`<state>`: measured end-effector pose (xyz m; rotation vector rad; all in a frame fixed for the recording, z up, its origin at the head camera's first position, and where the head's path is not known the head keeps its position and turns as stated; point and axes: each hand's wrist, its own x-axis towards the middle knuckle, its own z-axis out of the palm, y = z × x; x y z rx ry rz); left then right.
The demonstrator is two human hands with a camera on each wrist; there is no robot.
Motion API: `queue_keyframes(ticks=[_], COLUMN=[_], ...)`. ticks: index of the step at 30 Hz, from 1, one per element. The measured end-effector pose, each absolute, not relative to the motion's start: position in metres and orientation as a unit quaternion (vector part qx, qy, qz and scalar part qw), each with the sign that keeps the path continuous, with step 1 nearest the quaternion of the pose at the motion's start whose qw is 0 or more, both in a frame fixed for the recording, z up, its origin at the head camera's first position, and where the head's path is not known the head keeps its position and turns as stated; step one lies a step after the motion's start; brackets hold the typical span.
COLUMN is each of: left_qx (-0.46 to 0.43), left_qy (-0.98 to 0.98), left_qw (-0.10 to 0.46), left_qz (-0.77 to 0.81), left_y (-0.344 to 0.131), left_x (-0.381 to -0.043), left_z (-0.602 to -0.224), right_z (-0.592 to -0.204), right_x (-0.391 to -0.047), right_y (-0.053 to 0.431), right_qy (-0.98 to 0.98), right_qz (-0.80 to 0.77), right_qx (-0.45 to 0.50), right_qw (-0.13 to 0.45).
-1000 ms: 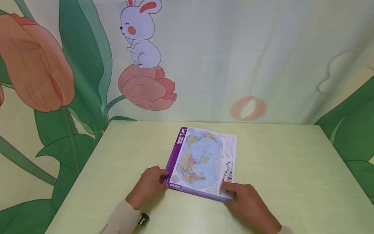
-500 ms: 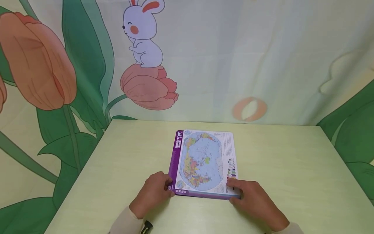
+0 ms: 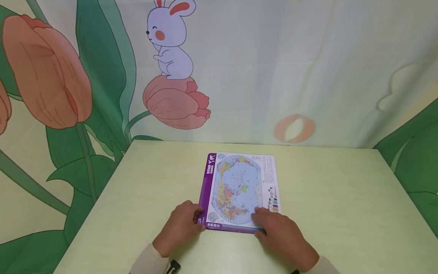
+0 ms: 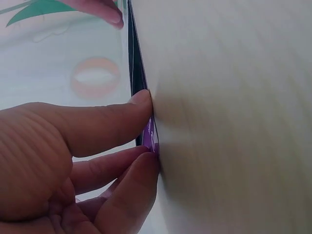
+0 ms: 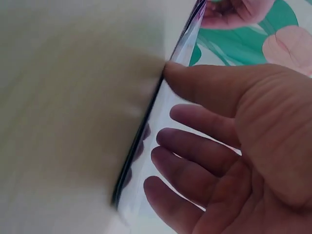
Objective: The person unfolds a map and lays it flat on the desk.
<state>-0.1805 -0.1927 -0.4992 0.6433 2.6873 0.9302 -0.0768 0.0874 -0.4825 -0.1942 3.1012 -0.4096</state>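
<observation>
A flat world map with a purple left border lies on the table, its print turned sideways. My left hand is at its front left corner; in the left wrist view the curled fingers and thumb pinch the purple corner. At the front edge, right of the middle, is my right hand, with its thumb at the edge and its fingers over the map face. The right wrist view shows those fingers nearly straight and spread above the glossy surface, where they are reflected. The map's lower right part is hidden under this hand.
The pale yellow table extends on both sides of the map. Behind it hangs a curtain printed with tulips, leaves and a white rabbit. Dark bands show at both sleeve cuffs.
The map has turned from a slant to nearly straight and its near edge has come slightly closer. My right hand has slid left along the front edge, off the right corner. The left hand keeps its corner.
</observation>
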Motion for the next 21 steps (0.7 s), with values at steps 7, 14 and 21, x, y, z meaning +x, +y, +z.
queue_keyframes(ticks=[7,14,21], left_qx=[0.217,0.212,0.224], left_qy=[0.914,0.914,0.911], left_qw=[0.115,0.123,0.118], left_qz=[0.323,0.324,0.325], left_y=[-0.193,-0.193,-0.195], left_x=[-0.181,-0.180,-0.182], left_z=[-0.498,-0.498,-0.498], right_z=[-0.483,-0.485,-0.485], right_x=[-0.088,-0.101,-0.110], right_y=[0.061,0.038,0.019], right_qy=[0.987,0.983,0.980], right_qz=[-0.100,-0.067,-0.049], right_qx=[-0.124,-0.169,-0.192], right_qw=[0.006,-0.015,-0.021])
